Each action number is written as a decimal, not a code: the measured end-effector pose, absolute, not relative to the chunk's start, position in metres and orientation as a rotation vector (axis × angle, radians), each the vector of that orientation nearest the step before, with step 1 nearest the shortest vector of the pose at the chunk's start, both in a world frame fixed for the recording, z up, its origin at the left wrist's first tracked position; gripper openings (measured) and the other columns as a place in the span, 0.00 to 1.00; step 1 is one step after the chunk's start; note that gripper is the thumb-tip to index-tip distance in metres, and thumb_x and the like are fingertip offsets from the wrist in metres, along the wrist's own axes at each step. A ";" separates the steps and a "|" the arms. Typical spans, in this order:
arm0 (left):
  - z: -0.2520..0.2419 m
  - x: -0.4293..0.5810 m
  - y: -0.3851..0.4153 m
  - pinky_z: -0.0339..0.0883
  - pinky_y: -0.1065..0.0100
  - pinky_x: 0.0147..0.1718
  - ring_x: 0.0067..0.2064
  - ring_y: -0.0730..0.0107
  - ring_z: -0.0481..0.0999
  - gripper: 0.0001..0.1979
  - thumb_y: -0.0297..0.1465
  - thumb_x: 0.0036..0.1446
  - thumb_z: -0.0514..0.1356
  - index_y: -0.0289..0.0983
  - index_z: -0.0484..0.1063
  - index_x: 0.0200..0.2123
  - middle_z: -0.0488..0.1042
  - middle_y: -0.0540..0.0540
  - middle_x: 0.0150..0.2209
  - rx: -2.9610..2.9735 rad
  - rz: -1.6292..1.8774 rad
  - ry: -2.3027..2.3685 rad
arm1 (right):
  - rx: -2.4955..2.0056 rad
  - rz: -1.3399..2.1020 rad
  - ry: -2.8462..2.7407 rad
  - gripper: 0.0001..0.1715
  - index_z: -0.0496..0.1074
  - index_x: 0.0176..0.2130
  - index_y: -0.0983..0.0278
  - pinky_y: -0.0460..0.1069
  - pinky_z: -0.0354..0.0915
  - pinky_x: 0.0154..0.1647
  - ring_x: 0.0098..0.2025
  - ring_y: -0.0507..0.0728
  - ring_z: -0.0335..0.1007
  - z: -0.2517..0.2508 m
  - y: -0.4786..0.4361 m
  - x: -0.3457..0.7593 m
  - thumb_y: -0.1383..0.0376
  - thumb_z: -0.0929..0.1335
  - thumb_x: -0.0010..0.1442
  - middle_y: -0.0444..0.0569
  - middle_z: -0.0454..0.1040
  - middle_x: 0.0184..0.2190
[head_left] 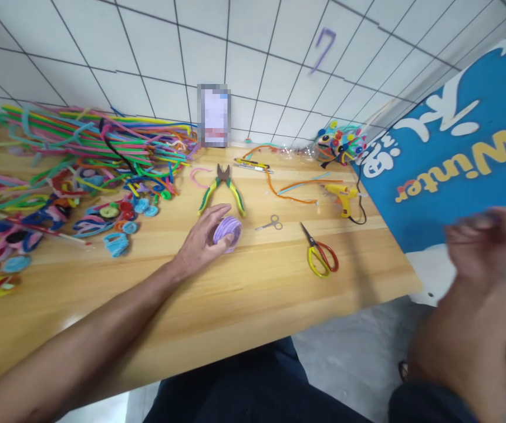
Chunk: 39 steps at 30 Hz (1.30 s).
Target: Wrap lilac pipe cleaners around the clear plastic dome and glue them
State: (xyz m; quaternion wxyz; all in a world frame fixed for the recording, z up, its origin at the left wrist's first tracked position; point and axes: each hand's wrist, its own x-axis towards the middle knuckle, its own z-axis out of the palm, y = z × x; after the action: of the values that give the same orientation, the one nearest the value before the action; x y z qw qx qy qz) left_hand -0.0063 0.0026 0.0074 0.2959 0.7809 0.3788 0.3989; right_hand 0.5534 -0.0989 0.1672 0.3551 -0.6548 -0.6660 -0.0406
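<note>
My left hand (206, 241) is closed around a coiled purple pipe cleaner ring (228, 233), the thumb at its front, over the middle of the wooden table. Away from the table at far right, my right hand (488, 244) is raised in front of the blue board; its fingers are smeared by motion, so whether it holds anything does not show. Just beyond my left hand lie pliers (223, 175) with green and yellow handles, jaws pointing at the wall. Small silver scissors (273, 223) rest right of the ring. Larger scissors (322, 257) with red and yellow handles lie further right.
Bundled colourful pipe cleaners (116, 141) and coiled pieces (116, 242) cover the table's left side. A phone-like screen (215, 114) leans on the tiled wall. A yellow glue gun (343, 197) with a black cord lies near the right edge. A blue lettered board (459, 147) stands beyond.
</note>
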 end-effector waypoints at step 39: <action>0.010 -0.006 -0.001 0.73 0.44 0.72 0.74 0.47 0.73 0.31 0.40 0.72 0.63 0.45 0.65 0.74 0.72 0.36 0.72 2.136 1.055 0.969 | -1.345 1.066 -1.577 0.28 0.83 0.39 0.59 0.53 0.72 0.36 0.30 0.54 0.74 0.161 -0.007 0.327 0.39 0.80 0.55 0.45 0.80 0.30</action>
State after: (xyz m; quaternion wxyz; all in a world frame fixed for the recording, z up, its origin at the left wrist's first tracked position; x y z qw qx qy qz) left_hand -0.0063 -0.0014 0.0099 0.2810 0.7971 0.3617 0.3935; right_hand 0.3266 -0.0068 0.1615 0.3943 -0.5303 -0.6219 0.4201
